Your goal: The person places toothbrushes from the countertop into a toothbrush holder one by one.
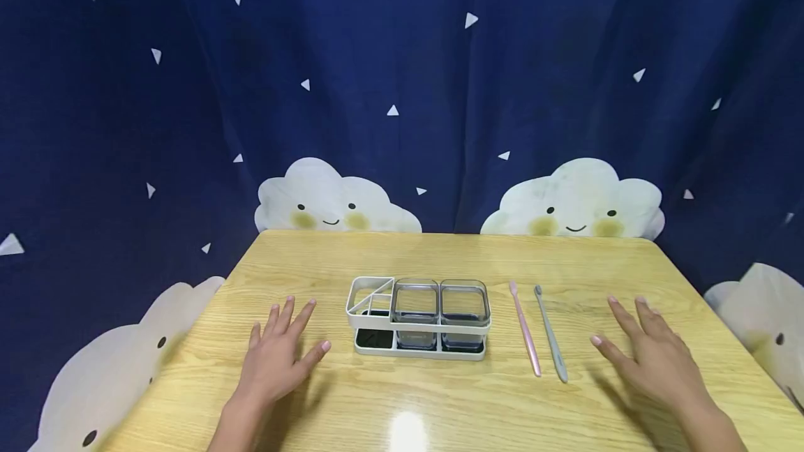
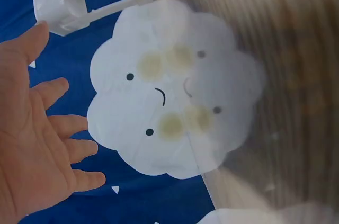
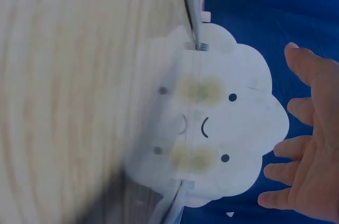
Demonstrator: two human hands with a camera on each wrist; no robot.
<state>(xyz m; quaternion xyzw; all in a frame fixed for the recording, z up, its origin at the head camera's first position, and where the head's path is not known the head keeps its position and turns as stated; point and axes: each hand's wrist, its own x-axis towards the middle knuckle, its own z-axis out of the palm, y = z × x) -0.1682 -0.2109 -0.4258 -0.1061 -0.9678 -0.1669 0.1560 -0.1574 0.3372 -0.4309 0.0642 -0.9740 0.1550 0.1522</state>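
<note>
A white toothbrush holder [image 1: 427, 327] stands mid-table with two clear square cups [image 1: 417, 319] [image 1: 465, 319] in it and a divided compartment at its left end. To its right lie a pink toothbrush [image 1: 525, 330] and a grey toothbrush [image 1: 551, 337], side by side, heads pointing away. My left hand [image 1: 276, 361], fingers spread, is left of the holder and holds nothing. Spread and bare too, my right hand [image 1: 656, 361] is right of the grey toothbrush. In the right wrist view, the grey toothbrush [image 3: 194, 9] appears at the top, above the fingers.
The light wooden table [image 1: 465, 403] carries a bright light reflection near its front. Behind it hangs a dark blue curtain [image 1: 389, 54] printed with white triangles and smiling clouds, which also runs along both sides.
</note>
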